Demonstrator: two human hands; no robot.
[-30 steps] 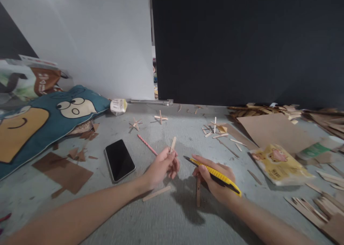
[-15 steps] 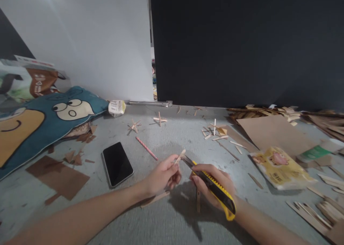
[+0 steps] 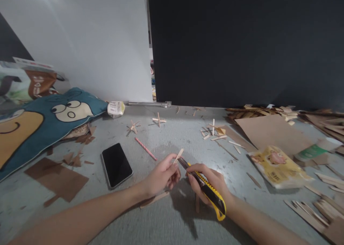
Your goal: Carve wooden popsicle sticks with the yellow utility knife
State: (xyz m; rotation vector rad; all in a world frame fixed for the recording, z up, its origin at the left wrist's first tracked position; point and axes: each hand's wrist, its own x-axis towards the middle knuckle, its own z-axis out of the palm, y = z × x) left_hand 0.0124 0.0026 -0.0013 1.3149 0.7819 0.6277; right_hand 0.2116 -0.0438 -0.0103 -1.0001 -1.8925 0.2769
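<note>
My left hand [image 3: 164, 173] pinches a short wooden craft stick [image 3: 179, 155], which points up and to the right from the fingertips. In my right hand [image 3: 211, 184] is a yellow and black utility knife [image 3: 208, 191], its blade extended toward the stick. The blade's tip lies close beside the stick; whether it touches, I cannot tell. Another wooden stick [image 3: 155, 200] lies on the table under my left wrist. A darker stick [image 3: 197, 203] rests partly hidden below my right hand.
A phone [image 3: 117, 165] and a pink striped pencil [image 3: 145, 149] lie left of my hands. Farther back are crossed-stick pieces [image 3: 159, 120] and stick bits [image 3: 213, 130]. A yellow tissue pack [image 3: 278, 166] and more sticks [image 3: 309, 212] are at right, a blue cushion [image 3: 53, 130] at left.
The knife and my right hand have shifted slightly left and down, with the blade moving along the stick toward my left fingers. My left hand keeps its hold on the stick.
</note>
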